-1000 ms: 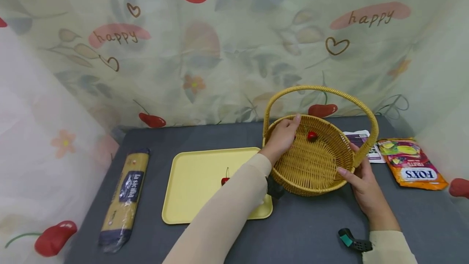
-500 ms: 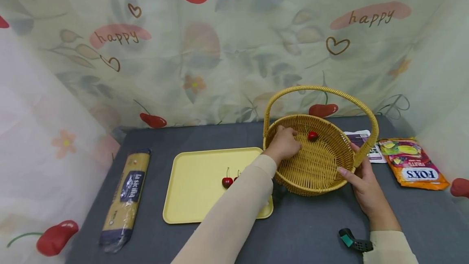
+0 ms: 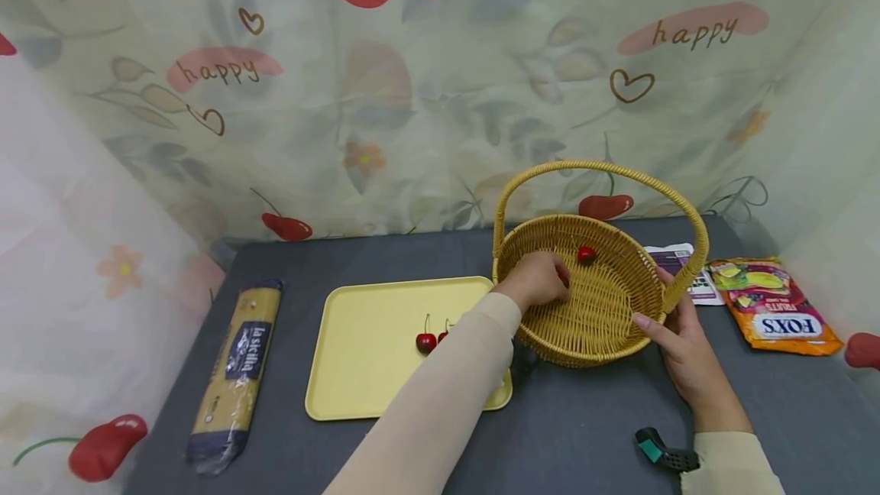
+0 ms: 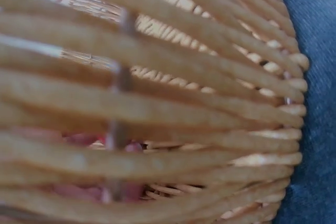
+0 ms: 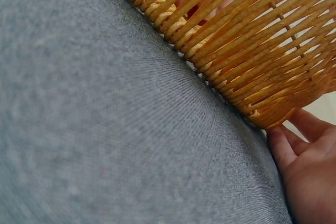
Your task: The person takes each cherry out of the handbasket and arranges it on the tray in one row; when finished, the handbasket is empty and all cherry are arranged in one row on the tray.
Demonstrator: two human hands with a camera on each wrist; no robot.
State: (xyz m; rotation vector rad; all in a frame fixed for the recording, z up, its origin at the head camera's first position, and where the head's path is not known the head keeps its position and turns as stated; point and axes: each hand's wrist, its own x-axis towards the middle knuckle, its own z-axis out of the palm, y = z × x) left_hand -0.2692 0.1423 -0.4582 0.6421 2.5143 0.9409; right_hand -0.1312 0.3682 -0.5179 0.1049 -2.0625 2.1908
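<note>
A yellow wicker basket with a tall arched handle sits on the right half of the table. My left hand reaches inside, fingers curled and pointing down near the basket floor. They pinch a cherry, mostly hidden by the hand; dark red shows through the weave in the right wrist view. Another red cherry lies by the far inner wall. My right hand grips the basket's right side, thumb over the rim. In the left wrist view, wicker strands cover most of the hand.
Left of the basket lies a yellow tray, bearing cherries partly behind my left sleeve. A pasta pack is at far left. A FOX'S candy bag and a purple-white packet lie right. A black strap is near my right wrist.
My left hand has moved from the basket's left inner wall, thumb raised, down and slightly right, its fingers curling over the nearer cherry. The right hand keeps its grip on the basket.
</note>
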